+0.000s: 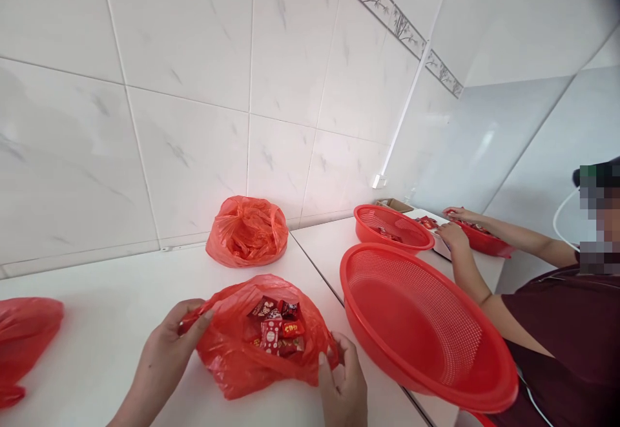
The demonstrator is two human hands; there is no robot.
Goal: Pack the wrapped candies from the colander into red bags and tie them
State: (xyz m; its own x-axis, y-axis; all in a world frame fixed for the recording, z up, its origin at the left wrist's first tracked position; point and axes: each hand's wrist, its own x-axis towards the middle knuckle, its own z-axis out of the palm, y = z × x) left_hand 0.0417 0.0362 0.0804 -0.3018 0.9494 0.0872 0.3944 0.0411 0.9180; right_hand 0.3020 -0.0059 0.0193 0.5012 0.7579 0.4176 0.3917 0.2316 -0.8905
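An open red plastic bag [227,356] rests on the white table in front of me, its mouth facing up. Several small wrapped candies [271,335] in red, dark and dotted wrappers lie inside it. On the left rim, my left hand [181,330] pinches the plastic between thumb and fingers. My right hand [343,375] is closed on the opposite rim, at the lower right. Close to that hand stands a large red plastic basket [402,323] with perforated sides, tilted toward me and with nothing visible inside.
Behind the bag sits another crumpled red bag [247,230]; a third red bag [29,343] is at the left edge. A second red basket [392,223] holds a few packets. At right, a co-worker [552,336] reaches into another red basket [484,236]. A tiled wall [194,143] backs the table.
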